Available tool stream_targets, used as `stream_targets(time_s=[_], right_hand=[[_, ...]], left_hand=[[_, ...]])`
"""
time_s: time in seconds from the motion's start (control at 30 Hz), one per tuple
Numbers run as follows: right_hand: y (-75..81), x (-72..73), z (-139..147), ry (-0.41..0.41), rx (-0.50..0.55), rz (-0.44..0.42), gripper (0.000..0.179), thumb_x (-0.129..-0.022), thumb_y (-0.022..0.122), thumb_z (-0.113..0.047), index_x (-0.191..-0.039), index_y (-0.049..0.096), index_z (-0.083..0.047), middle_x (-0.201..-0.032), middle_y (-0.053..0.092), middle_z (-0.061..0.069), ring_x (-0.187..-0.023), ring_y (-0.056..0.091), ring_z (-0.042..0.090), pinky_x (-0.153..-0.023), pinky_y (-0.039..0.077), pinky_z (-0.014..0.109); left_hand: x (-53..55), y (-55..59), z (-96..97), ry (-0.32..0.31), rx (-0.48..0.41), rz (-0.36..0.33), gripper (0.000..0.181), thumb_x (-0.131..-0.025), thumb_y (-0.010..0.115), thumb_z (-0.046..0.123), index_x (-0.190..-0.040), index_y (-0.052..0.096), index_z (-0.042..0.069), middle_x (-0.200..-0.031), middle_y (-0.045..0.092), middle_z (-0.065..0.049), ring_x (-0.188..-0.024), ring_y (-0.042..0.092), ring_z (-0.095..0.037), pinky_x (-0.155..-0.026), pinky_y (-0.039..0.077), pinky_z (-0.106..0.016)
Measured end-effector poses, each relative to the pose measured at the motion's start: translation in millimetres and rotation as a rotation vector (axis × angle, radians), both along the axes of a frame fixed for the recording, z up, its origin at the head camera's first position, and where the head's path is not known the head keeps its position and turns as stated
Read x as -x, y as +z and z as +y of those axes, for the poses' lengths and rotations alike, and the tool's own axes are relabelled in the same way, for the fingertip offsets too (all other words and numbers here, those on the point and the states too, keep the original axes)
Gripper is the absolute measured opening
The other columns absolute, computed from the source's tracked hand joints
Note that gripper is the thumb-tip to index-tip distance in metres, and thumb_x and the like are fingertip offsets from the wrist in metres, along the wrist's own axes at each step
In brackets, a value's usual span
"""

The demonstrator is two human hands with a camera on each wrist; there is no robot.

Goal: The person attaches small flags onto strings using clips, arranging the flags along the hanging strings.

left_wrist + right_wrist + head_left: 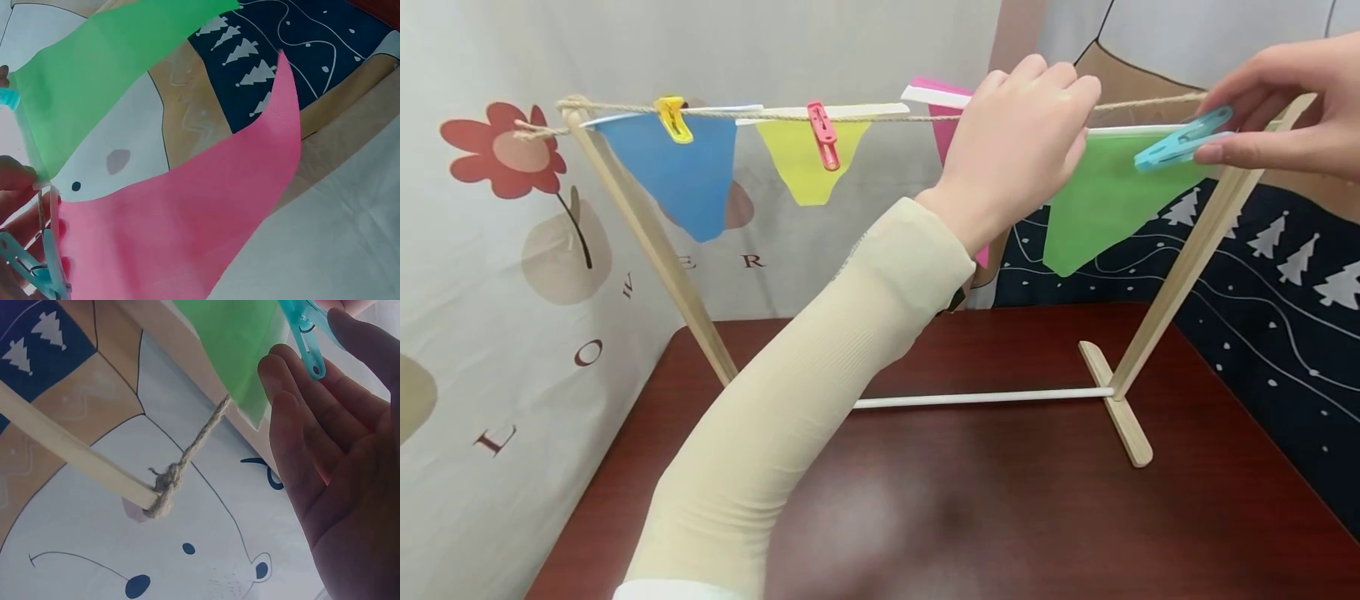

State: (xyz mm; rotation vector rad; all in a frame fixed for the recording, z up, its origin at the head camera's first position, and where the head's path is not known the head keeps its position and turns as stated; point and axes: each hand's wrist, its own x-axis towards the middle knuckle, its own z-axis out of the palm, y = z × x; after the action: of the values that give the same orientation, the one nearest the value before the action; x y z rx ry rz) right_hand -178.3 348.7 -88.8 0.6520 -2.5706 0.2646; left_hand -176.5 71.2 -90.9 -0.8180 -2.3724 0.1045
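My left hand (1018, 137) is at the twine (1150, 104), pinching the near top corner of a green paper pennant (1105, 192) against it. A pink pennant (181, 219) hangs beside the green one, mostly covered by that arm in the head view. A light blue clothespin (37, 272) sits at the pink pennant's top edge, close to the left fingers. My right hand (1292, 108) holds another light blue clothespin (1183, 142) between thumb and fingers, just in front of the green pennant's far end.
Blue (681, 171) and yellow (814, 158) pennants hang at left, with a yellow clothespin (674, 119) and a red clothespin (823, 136). The twine runs between slanted wooden posts (1195, 258), joined below by a white rod (985, 398), on a dark red table (1000, 500). Printed cloth hangs behind.
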Motion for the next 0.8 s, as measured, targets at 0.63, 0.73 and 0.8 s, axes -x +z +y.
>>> stream_targets(time_s=[0.63,0.73,0.8], right_hand=[[23.1,19.9,7.4,0.124,-0.025,0.097,0.026,-0.077,0.068,0.001,-0.101,0.063,-0.006,-0.085,0.033,-0.049,-0.073,0.038,-0.025,-0.056,0.033,-0.002],[25.9,22.6,8.7,0.158,-0.007,0.141,0.030,-0.078,0.067,0.000,-0.094,0.060,-0.025,-0.085,0.034,-0.050,-0.072,0.038,-0.024,-0.063,0.031,-0.004],[28.6,24.2,8.3,0.166,-0.004,0.155,0.038,-0.077,0.068,0.000,-0.092,0.057,-0.033,-0.084,0.034,-0.050,-0.072,0.038,-0.025,-0.062,0.030,-0.004]], left_hand=[[7.5,1.1,2.8,0.024,-0.011,0.020,0.034,-0.093,0.031,0.028,-0.122,0.049,0.023,-0.107,0.064,0.011,-0.098,0.056,-0.008,-0.078,0.039,-0.023],[7.5,1.8,2.8,0.027,-0.002,0.025,0.034,-0.093,0.031,0.027,-0.121,0.050,0.022,-0.106,0.064,0.011,-0.098,0.056,-0.008,-0.077,0.040,-0.023],[7.5,1.6,1.9,0.029,-0.001,0.018,0.033,-0.093,0.031,0.026,-0.120,0.050,0.022,-0.105,0.064,0.010,-0.097,0.057,-0.009,-0.076,0.040,-0.023]])
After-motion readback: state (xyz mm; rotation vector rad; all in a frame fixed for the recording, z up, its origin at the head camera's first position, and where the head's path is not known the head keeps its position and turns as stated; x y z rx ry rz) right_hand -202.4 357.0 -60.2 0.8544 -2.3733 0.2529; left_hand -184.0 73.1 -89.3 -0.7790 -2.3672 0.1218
